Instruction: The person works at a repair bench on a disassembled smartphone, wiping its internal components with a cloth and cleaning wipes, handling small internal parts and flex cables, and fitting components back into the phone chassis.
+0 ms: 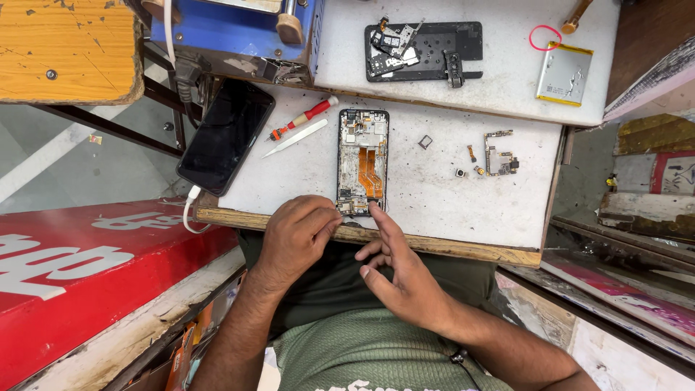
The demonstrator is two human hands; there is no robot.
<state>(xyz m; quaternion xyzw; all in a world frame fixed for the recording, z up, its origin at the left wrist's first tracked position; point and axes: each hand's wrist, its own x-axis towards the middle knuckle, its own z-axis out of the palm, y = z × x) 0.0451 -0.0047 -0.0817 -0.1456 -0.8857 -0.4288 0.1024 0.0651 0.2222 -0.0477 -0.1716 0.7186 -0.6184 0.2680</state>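
An opened phone [362,161] lies upright on the white worktop [434,188], its back off, orange flex cables and boards showing. My left hand [295,235] is curled at the phone's near left corner, fingertips touching its lower edge. My right hand [398,271] is spread, the index fingertip pressing the phone's near right corner. Neither hand holds a tool.
A red-handled screwdriver [304,118] and white pry tool [295,138] lie left of the phone. A dark phone [226,136] on a white cable overhangs the left edge. A small circuit board [498,153], loose parts, a black mat [427,49], a battery [564,73] and a blue machine [232,32] sit farther back.
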